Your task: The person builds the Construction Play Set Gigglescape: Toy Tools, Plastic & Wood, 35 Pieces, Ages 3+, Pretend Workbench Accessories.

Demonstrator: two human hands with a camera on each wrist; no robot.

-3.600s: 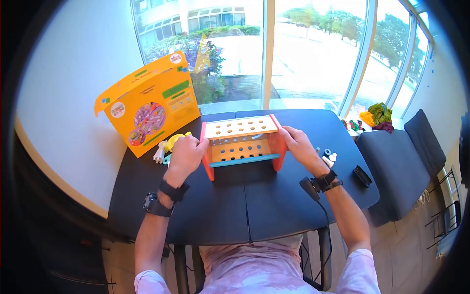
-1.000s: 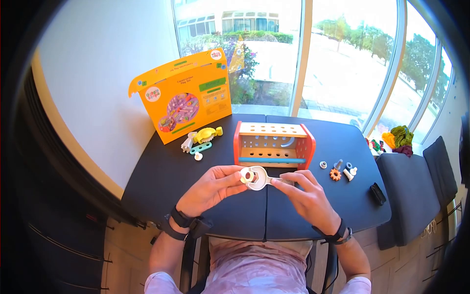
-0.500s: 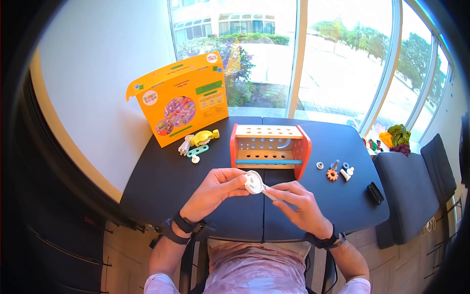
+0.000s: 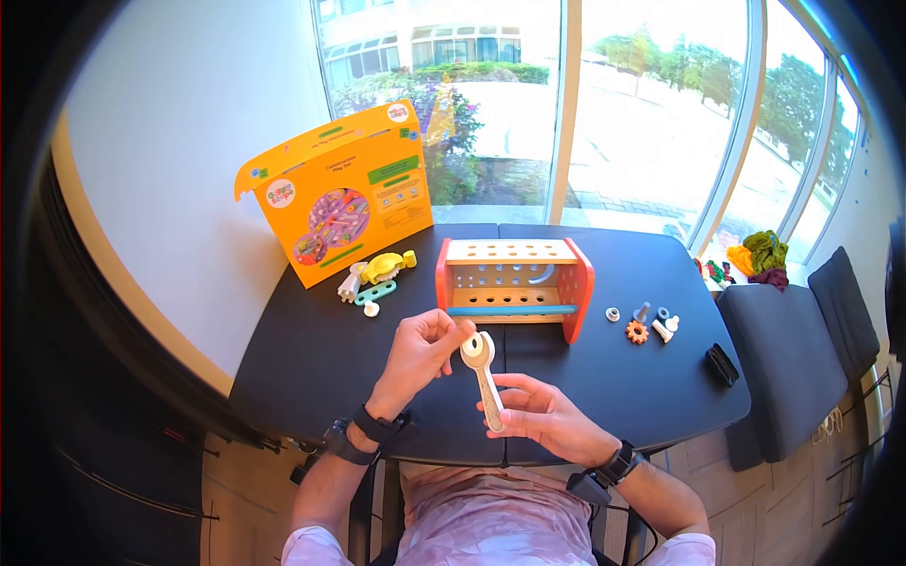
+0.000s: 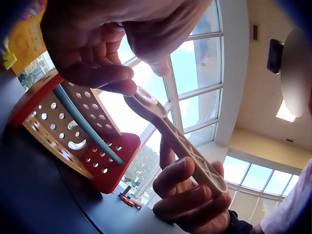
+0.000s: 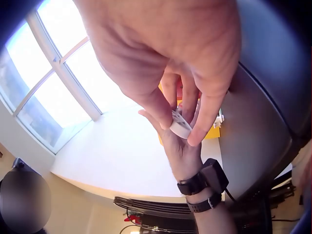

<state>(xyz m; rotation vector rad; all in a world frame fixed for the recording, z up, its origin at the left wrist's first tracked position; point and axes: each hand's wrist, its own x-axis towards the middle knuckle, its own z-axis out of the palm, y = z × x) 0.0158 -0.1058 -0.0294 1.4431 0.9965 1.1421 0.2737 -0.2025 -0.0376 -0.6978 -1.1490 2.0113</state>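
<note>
Above the near table, a white toy wrench (image 4: 490, 396) stands nearly upright, head uppermost. My right hand (image 4: 543, 415) grips its handle between thumb and fingers. A white nut (image 4: 475, 345) with a dark hole sits in the wrench's head. My left hand (image 4: 420, 358) has its fingers curled, tips right at the nut and the head's rim. In the left wrist view, the crossed ribs of the wrench (image 5: 187, 148) face the camera and fingertips cover part of its head. The right wrist view shows the wrench (image 6: 180, 127) end-on, mostly hidden by fingers.
Behind the hands stands a toy workbench (image 4: 580, 292) with red sides and a blue bar. Yellow and white toy parts (image 4: 377, 269) lie left, by an orange box (image 4: 330, 193). An orange gear (image 4: 637, 331) and several small pieces lie right, beyond them a black case (image 4: 723, 364).
Since half a second ago, the wrench has swung upright, and my right hand has dropped lower and left with its handle. Earliest, both hands were holding the toy workbench's sides.
</note>
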